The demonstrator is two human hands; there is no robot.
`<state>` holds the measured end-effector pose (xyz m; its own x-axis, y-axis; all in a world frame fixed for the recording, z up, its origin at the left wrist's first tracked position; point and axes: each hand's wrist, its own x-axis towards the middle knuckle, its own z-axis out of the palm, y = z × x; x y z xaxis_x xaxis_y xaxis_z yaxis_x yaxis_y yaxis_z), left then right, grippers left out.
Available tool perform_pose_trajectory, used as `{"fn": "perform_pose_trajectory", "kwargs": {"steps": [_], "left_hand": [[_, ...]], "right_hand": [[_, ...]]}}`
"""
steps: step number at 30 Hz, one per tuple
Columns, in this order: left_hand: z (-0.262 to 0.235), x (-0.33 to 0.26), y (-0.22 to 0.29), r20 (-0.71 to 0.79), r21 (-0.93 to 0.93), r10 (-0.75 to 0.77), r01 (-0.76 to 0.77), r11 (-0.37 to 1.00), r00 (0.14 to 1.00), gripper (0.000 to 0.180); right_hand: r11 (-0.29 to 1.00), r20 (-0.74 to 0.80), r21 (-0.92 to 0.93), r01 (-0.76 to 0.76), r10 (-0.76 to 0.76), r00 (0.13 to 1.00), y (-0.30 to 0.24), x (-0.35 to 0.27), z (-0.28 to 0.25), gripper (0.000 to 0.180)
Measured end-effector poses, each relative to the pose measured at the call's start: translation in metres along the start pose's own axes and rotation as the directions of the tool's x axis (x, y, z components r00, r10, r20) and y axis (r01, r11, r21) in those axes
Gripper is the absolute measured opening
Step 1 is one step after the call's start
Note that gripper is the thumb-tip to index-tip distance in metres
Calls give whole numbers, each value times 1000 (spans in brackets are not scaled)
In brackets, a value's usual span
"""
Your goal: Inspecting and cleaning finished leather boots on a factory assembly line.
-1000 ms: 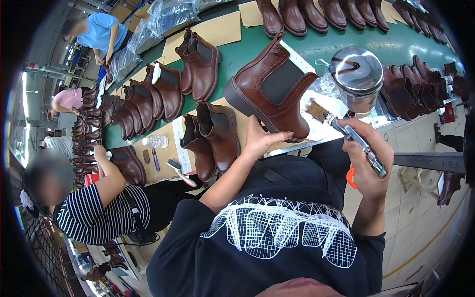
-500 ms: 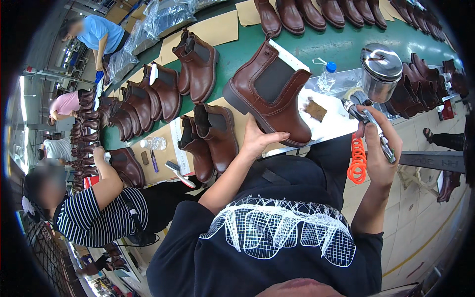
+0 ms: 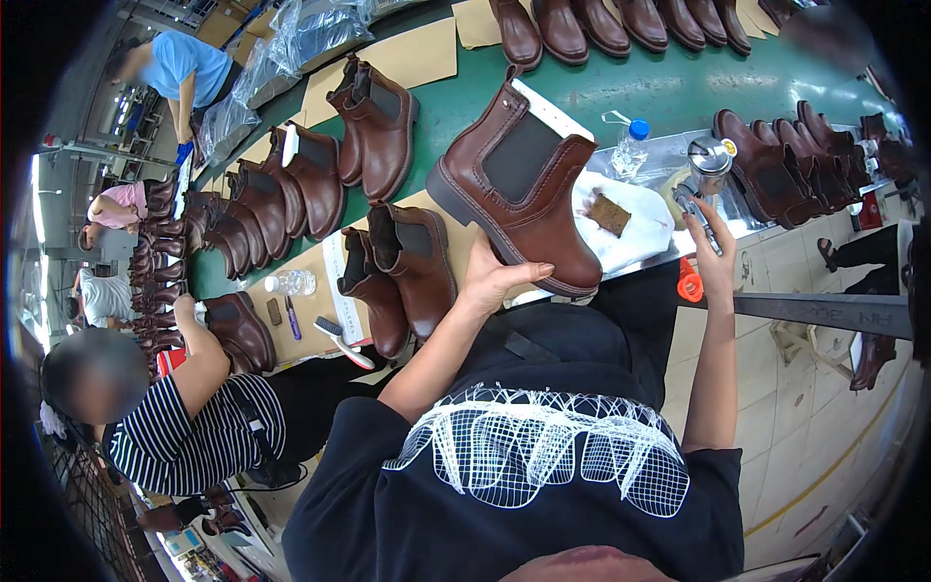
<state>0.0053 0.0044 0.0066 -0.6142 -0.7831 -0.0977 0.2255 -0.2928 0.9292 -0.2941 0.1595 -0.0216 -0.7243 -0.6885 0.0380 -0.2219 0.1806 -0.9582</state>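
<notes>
A long green worktop (image 3: 679, 92) runs across the scene, lined with rows of brown ankle boots and sheets of tan card. At its near edge, directly ahead of the person in a black printed shirt, a large brown boot (image 3: 519, 189) with a dark elastic side panel lies tilted on its side, sole toward the person, toe end resting over a white cloth (image 3: 635, 233). The left hand (image 3: 495, 281) cups the boot from beneath at the sole near the toe, fingers spread and pressed against it, grasping it. A pair of smaller brown boots (image 3: 398, 276) stands upright just left of that hand, and further pairs stand behind them toward the far left. To the left, a seated co-worker in a striped shirt (image 3: 189, 441) reaches an arm toward another boot at the worktop's edge, with a clear plastic bottle and a brush lying near. On the white cloth sits a small brown pad (image 3: 609, 213). Beside the cloth, to the right, stand a clear water bottle with a blue cap (image 3: 630, 147) and a round metal canister (image 3: 708, 165). The right hand (image 3: 716, 257) is raised near the canister, clenched around a slim metal spray tool (image 3: 696, 215), its tip pointing up toward the canister. An orange coiled hose (image 3: 690, 283) hangs just below that hand.
</notes>
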Motion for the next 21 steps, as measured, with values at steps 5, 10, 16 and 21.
{"fn": "perform_pose_trajectory", "kwargs": {"steps": [5, 10, 16, 21], "left_hand": [[0, 1, -2, -1, 86, -17, 17, 996, 1000, 89], [2, 2, -5, 27, 31, -93, 92, 995, 995, 86], [6, 1, -1, 53, -51, -207, 210, 976, 977, 83], [10, -1, -4, 78, -51, -231, 235, 971, 970, 82]], "right_hand": [[998, -6, 51, 44, -43, 999, 32, 11, -4, 29], [994, -36, 98, 45, -41, 999, 37, 15, -6, 29], [988, -139, 122, 91, -74, 988, 8, 13, -7, 28], [950, -265, -251, 184, -250, 931, 45, 21, -14, 26]]}}
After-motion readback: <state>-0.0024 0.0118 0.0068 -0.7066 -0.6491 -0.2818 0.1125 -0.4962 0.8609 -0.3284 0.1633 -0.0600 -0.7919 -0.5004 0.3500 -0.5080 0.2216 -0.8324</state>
